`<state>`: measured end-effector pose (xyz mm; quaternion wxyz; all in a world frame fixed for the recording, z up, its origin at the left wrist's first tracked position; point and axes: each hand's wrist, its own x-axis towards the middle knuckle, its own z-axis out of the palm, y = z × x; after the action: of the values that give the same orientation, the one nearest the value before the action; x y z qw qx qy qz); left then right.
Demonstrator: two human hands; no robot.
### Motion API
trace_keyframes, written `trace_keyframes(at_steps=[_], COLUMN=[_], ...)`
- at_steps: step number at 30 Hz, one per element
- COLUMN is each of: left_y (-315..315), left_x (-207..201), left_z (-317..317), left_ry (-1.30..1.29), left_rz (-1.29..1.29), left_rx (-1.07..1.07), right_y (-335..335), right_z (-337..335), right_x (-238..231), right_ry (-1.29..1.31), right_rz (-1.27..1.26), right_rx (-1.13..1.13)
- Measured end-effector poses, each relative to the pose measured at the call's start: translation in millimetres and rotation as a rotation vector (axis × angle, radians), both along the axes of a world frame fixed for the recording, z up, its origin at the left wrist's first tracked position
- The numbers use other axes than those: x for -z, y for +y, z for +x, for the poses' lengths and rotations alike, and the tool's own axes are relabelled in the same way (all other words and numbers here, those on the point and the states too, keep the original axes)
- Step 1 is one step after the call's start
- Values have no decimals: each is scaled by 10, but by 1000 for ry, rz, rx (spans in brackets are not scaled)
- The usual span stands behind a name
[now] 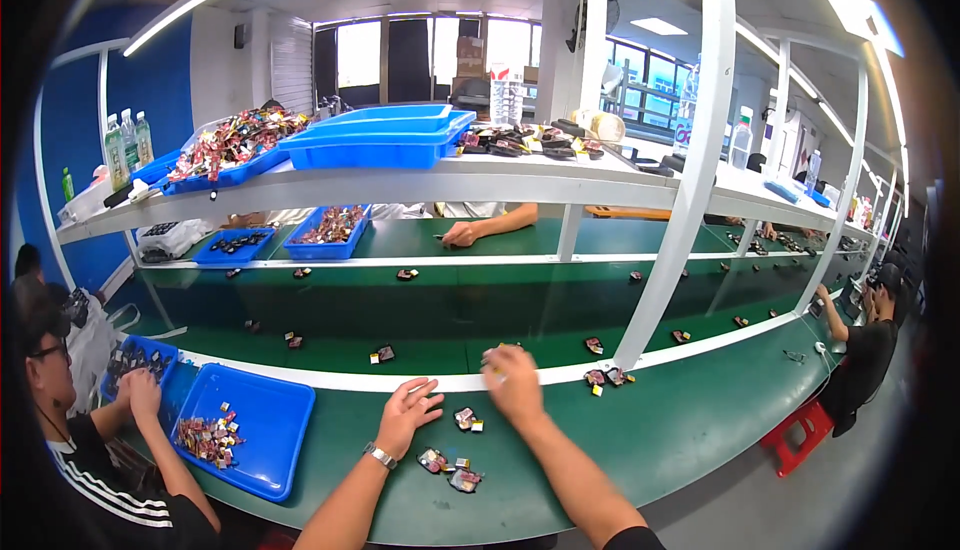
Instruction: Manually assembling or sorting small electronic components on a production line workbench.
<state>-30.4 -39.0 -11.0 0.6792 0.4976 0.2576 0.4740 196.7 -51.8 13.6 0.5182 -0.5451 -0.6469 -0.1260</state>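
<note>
My left hand [408, 415], with a metal-banded watch [381, 456] on its wrist, hovers over the green bench with fingers spread and nothing in them. My right hand [513, 382] is at the white rail [455, 383] between bench and belt. Its fingers curl together and are slightly blurred; a small pale bit shows at them, too unclear to name. Between my forearms lie a small dark piece with white and yellow tags [466, 419] and, closer to me, two similar pieces touching or nearly touching [434, 461].
More such pieces are scattered along the green belt [460, 300] and by the white post [665, 260]. A blue tray [255, 420] with a heap of small parts stands left, beside a seated person [110, 450]. Across the belt, another person's hand [462, 234] rests on the far bench.
</note>
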Motion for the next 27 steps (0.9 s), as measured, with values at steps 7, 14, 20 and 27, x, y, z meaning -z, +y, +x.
trace_keyframes(at_steps=[7,14,20,27], left_y=[81,46,49,50], left_x=[77,132,144,-2], left_z=[149,-91,96,54], left_ry=[181,200,252,349], left_rz=[72,47,72,179], left_rx=[79,-39,8,-22], right_y=[417,428,325,492], right_z=[1256,674,738,818], right_x=[423,164,367,363], right_ry=[169,-85,-218,-121], right_rz=[-255,-308,-376,-305], right_rx=[311,428,478,393])
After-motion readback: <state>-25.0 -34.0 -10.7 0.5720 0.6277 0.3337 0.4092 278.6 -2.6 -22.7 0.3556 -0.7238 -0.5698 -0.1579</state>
